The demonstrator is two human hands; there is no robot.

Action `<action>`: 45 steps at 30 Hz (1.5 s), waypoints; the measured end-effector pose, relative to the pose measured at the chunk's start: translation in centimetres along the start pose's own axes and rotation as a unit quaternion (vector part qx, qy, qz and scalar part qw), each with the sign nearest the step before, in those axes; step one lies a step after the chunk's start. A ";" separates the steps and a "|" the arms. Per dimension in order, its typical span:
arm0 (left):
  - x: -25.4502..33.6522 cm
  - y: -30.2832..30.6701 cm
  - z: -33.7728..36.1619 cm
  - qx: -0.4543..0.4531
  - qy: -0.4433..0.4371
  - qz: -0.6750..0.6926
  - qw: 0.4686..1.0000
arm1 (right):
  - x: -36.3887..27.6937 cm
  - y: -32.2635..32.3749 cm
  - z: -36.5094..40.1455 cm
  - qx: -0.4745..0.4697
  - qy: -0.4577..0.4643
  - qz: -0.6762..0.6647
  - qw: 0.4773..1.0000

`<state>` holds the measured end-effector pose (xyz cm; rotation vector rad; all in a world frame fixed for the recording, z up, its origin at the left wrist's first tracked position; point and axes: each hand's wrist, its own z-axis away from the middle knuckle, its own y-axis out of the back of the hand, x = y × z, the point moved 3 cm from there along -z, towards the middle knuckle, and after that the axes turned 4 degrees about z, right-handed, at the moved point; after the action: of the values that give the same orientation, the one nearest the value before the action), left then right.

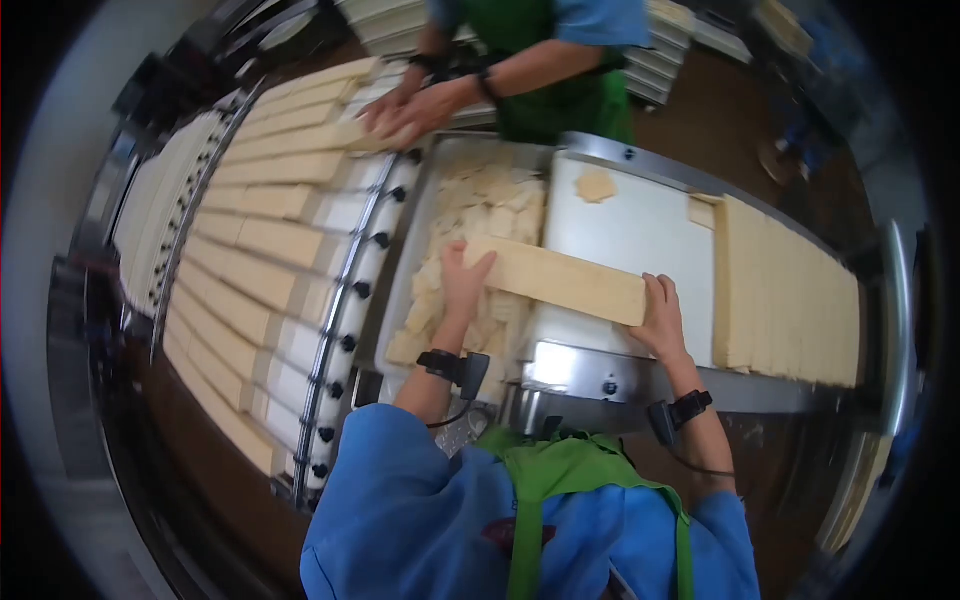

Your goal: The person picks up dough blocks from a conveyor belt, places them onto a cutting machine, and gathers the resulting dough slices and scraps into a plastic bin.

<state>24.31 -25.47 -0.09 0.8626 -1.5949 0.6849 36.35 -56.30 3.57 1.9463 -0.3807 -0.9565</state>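
Note:
Between my two hands is a long, pale yellow dough strip, held level across the gap between a scrap tub and a white board. My left hand grips its left end over the tub, with the thumb apart from the fingers. At the other end, my right hand is closed around the strip above the white board. Loose, thin dough scraps fill the tub beneath my left hand.
Rows of similar strips lie on a conveyor at left, its edge lined with black knobs. A co-worker's hands touch a strip at the conveyor's far end. Upright packed strips stand at the board's right; a small dough piece lies farther back.

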 end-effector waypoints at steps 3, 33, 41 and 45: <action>7.1 11.1 0.7 0.137 -0.043 -0.057 0.988 | -9.8 -1.4 -1.3 -0.070 0.052 -0.101 0.991; 10.6 51.3 11.4 0.176 -0.156 -0.547 0.803 | -44.5 -15.2 12.4 -0.650 -0.104 -0.455 0.600; 11.8 43.0 25.2 0.216 0.093 -0.190 0.953 | -44.5 -14.8 11.7 -0.609 0.038 -0.403 0.682; 11.1 38.3 28.1 0.193 0.127 0.071 0.970 | -44.6 -15.6 12.5 -0.584 0.100 -0.403 0.697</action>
<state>-23.96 -28.63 6.20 0.9010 -1.3212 1.1872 -3.80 -28.72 7.97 0.8822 1.1006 -1.0587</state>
